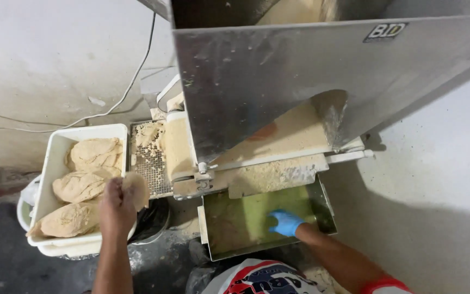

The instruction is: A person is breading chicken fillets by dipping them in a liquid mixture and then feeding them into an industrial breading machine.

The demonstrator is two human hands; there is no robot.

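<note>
A breaded cutlet (136, 189) is gripped by the bare left hand (117, 206) just left of the steel breading machine (278, 98), beside the white tub (55, 158) of coated pieces. The blue-gloved right hand (286, 222) is laid flat, grasping nothing, in the metal tray (325, 204) under the machine.

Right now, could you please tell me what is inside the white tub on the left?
The white tub holds three breaded fillets. The left hand lifts a fourth above its rim. The tub's bottom is covered.

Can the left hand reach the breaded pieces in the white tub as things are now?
Probably yes: the left hand, holding one breaded piece, is at the white tub rim; nothing covers the breaded pieces.
</note>
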